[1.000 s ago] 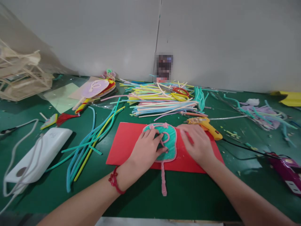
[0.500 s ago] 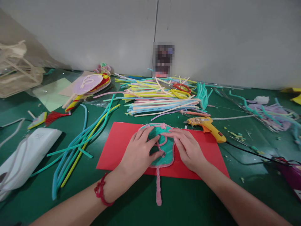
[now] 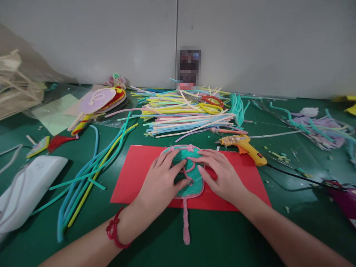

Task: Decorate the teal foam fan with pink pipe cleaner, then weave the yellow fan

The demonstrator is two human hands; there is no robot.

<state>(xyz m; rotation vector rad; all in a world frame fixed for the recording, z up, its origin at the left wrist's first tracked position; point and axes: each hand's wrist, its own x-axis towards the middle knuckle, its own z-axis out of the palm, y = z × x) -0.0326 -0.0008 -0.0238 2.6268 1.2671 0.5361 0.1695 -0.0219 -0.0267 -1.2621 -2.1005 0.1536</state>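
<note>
Fan (image 3: 196, 184) flat on red card (image 3: 130, 178), between and under the hands; pink handle (image 3: 186, 226) points toward the wearer, between the forearms. Left hand (image 3: 160, 181): thumb and forefinger spread, fingertips on fan face around pink loop (image 3: 190, 170). Right hand (image 3: 224, 174): thumb and forefinger parted, forefinger at loop's top. Forefinger tips nearly meet; contact cannot be told. Glue gun (image 3: 240, 141) just beyond right hand; strips (image 3: 186, 116) beyond both; power bank (image 3: 41, 181) well left of left hand.
</note>
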